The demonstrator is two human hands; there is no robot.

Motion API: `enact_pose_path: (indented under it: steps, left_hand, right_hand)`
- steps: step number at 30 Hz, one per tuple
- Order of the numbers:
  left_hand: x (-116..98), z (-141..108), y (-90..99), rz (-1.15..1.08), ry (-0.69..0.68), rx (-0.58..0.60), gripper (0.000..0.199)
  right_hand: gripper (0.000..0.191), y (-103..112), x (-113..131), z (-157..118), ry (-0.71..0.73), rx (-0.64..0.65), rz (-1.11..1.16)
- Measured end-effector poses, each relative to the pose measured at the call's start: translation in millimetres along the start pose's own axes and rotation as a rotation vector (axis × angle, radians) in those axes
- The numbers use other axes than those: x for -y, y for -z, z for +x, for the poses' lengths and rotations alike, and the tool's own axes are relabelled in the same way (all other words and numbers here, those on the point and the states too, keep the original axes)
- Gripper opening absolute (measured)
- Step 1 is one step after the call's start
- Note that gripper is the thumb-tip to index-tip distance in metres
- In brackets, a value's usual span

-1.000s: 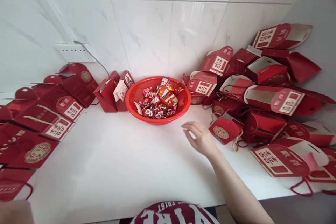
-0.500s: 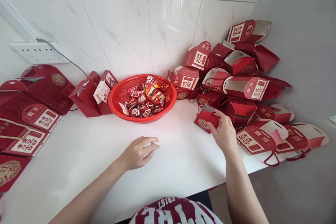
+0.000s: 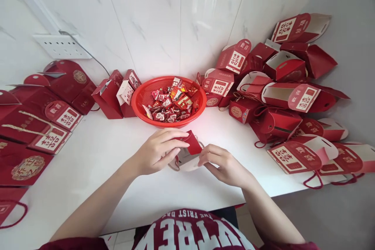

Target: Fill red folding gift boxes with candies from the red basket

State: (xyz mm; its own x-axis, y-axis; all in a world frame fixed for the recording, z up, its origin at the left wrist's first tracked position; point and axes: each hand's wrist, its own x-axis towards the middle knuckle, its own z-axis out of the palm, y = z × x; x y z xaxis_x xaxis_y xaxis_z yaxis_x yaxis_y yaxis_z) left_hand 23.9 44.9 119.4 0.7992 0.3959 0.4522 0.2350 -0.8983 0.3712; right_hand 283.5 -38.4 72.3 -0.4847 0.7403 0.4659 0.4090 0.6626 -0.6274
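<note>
A small red paper gift box stands in front of me on the white tabletop, its top flaps spread and its pale inside showing. My left hand has fingers and thumb on the box's left flap. At the right side, my right hand pinches the pale near flap between thumb and fingers. A cord handle hangs at the box's left edge. Just behind it sits a red plastic basket with many wrapped candies inside. My fingers hide part of the box.
Red gift boxes are piled along the right side against a grey panel. More red boxes fill the left side, and two tall ones stand left of the basket. A socket strip with a cable is on the tiled wall.
My right hand has brought a small red box from the right-hand pile to the middle. My left hand has moved up to it, and the flaps are now spread. The view has shifted slightly.
</note>
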Motion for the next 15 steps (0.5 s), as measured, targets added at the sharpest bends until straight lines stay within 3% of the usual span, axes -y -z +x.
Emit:
enact_pose_path:
  steps: [6,9,11,15]
  left_hand:
    - [6.6,-21.8,1.9,-0.068,0.232,0.157,0.029]
    - [12.4,-34.1,6.3,-0.166,0.305,0.281,0.027]
    - [15.6,-40.4,7.2,-0.219,0.341,0.325,0.041]
    - [21.6,-49.9,-1.1,-0.338,0.391,0.381,0.061]
  right_hand:
    - [0.02,-5.8,-6.7,9.2,0.046,0.043,0.06]
    - [0.006,1.8,-7.5,15.5,0.021,0.184,0.087]
    - [0.008,7.7,-7.4,22.7,0.025,0.288,0.114]
    - [0.021,12.3,-8.8,40.0,0.026,0.376,0.052]
